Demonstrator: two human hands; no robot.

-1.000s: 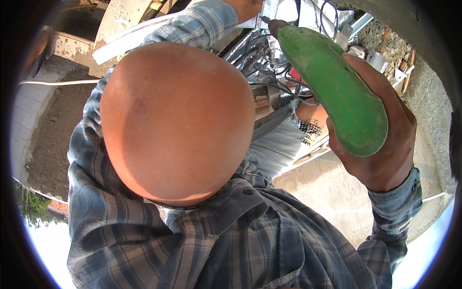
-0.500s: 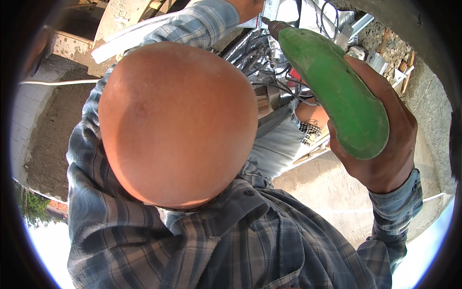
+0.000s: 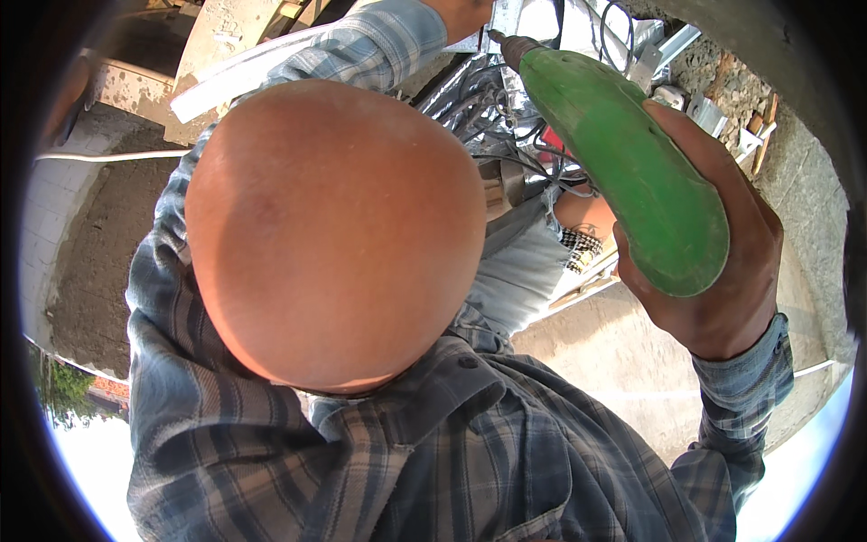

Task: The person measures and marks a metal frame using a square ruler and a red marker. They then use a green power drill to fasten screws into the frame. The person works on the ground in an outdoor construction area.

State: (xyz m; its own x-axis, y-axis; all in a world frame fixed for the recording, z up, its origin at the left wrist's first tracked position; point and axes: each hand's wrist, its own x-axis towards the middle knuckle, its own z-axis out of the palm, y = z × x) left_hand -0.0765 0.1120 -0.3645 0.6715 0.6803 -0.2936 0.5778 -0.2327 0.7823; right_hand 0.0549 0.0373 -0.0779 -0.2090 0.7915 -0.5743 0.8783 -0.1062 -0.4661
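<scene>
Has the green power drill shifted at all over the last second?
No. The green power drill in the right hand keeps its place against the bundle of wires.

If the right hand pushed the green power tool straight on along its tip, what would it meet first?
Probably the tangle of dark wires and silvery foil just past the green power tool in the right hand; depth is unclear.

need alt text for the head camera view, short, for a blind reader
The person's right hand grips a green plastic power drill, its tip pointing up toward a tangle of black wires. The left hand, in a blue plaid sleeve, reaches up beside it at the picture's top edge.
</scene>
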